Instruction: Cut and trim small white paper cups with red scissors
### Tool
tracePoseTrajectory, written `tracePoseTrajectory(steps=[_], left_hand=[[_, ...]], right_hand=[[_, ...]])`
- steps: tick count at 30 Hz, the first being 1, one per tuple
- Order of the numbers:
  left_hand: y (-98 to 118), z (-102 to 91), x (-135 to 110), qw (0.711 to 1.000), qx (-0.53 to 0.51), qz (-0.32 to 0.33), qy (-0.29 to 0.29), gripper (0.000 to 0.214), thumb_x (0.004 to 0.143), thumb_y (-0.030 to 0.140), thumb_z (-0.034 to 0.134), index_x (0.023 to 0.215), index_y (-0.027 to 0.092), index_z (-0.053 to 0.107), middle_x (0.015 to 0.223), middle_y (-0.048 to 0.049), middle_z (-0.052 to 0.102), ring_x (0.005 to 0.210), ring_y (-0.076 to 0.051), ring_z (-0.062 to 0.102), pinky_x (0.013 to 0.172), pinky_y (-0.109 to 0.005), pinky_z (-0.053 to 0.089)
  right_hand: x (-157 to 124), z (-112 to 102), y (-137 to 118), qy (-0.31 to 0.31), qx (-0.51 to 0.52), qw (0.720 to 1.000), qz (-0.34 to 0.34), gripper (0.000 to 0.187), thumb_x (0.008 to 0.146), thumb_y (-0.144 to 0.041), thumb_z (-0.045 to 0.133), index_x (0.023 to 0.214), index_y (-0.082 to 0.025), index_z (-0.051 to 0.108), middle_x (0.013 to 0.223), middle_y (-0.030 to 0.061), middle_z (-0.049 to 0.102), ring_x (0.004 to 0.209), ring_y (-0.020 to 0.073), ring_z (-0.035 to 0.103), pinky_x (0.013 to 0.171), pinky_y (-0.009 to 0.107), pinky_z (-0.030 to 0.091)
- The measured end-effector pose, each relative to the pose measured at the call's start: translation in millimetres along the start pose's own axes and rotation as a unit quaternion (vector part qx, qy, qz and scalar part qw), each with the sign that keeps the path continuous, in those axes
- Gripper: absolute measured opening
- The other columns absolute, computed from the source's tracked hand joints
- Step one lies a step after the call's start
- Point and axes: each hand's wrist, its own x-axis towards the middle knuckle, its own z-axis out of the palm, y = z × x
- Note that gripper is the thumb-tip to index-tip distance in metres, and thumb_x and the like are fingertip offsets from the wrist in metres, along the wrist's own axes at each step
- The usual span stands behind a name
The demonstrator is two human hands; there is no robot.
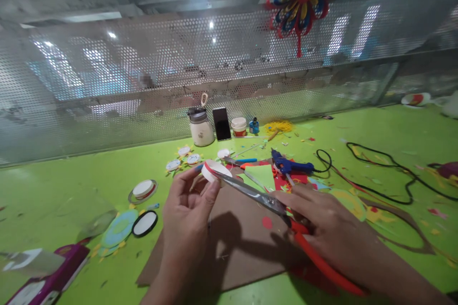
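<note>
In the head view, my left hand [189, 209] pinches a white round lid-like piece [219, 168] with a red strip along its edge. My right hand [318, 214] grips scissors [257, 194] with red-orange handles. The blades reach left to the red strip and appear to touch it; from this angle I cannot tell whether they cut it. Both hands are above a brown cardboard sheet [229, 248], which carries a small red paper disc [266, 222].
Behind the hands lie a blue glue gun [291, 164] and green paper [261, 175]. A white jug [202, 131], a phone [222, 124] and stacked tubs [239, 126] stand at the back. A purple power strip [59, 271] is at left; a black cable [390, 159] runs right.
</note>
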Motion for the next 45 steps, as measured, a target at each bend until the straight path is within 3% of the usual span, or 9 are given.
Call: tracePoseTrajectory(steps=[9, 18, 25, 31, 45], left_hand=[[-1.5, -3.2, -1.5, 1.0, 0.026, 0.003, 0.004, 0.04, 0.069, 0.027, 0.084, 0.102, 0.019, 0.064, 0.105, -0.0064, 0.073, 0.097, -0.022, 0.071, 0.089, -0.036, 0.055], [-1.5, -5.5, -0.8, 0.999, 0.037, 0.001, -0.009, 0.039, 0.071, 0.028, 0.083, 0.104, 0.02, 0.063, 0.102, -0.0051, 0.075, 0.099, -0.021, 0.07, 0.092, -0.035, 0.054], [5.6, -4.4, 0.0, 0.997, -0.057, -0.039, -0.035, 0.024, 0.081, 0.03, 0.074, 0.101, 0.02, 0.066, 0.105, -0.0061, 0.074, 0.096, -0.021, 0.071, 0.09, -0.036, 0.056], [4.8, -4.0, 4.2, 0.993, -0.102, -0.052, -0.033, 0.022, 0.077, 0.02, 0.079, 0.096, 0.017, 0.069, 0.102, -0.0053, 0.075, 0.093, -0.017, 0.072, 0.088, -0.031, 0.057], [5.1, -3.7, 3.5, 0.992, -0.102, -0.072, -0.029, 0.023, 0.077, 0.021, 0.079, 0.097, 0.015, 0.069, 0.104, -0.0067, 0.075, 0.091, -0.016, 0.072, 0.09, -0.031, 0.057]], right_hand=[[-2.4, 6.2, 1.4, 0.006, -0.017, 1.0, -0.001, 0.044, 0.064, -0.009, 0.061, 0.105, -0.023, 0.073, 0.075, 0.0061, 0.071, 0.062, 0.0232, 0.066, 0.056, 0.034, 0.058], [-4.9, 8.6, 0.5, -0.01, -0.008, 1.0, 0.015, 0.044, 0.067, -0.01, 0.06, 0.108, -0.023, 0.072, 0.082, 0.0082, 0.072, 0.065, 0.0253, 0.066, 0.057, 0.039, 0.058], [-5.8, 8.9, 0.1, 0.012, -0.008, 1.0, 0.009, 0.041, 0.071, -0.011, 0.057, 0.107, -0.022, 0.073, 0.08, 0.0086, 0.071, 0.063, 0.0254, 0.065, 0.056, 0.037, 0.056], [-3.3, 7.5, 0.2, 0.019, -0.015, 1.0, -0.007, 0.042, 0.067, -0.009, 0.057, 0.104, -0.022, 0.074, 0.076, 0.0081, 0.071, 0.062, 0.0258, 0.065, 0.053, 0.037, 0.056], [-7.4, 9.0, 1.2, -0.002, -0.028, 1.0, -0.007, 0.043, 0.068, -0.009, 0.06, 0.107, -0.021, 0.073, 0.089, 0.0118, 0.074, 0.069, 0.0294, 0.068, 0.056, 0.044, 0.06]])
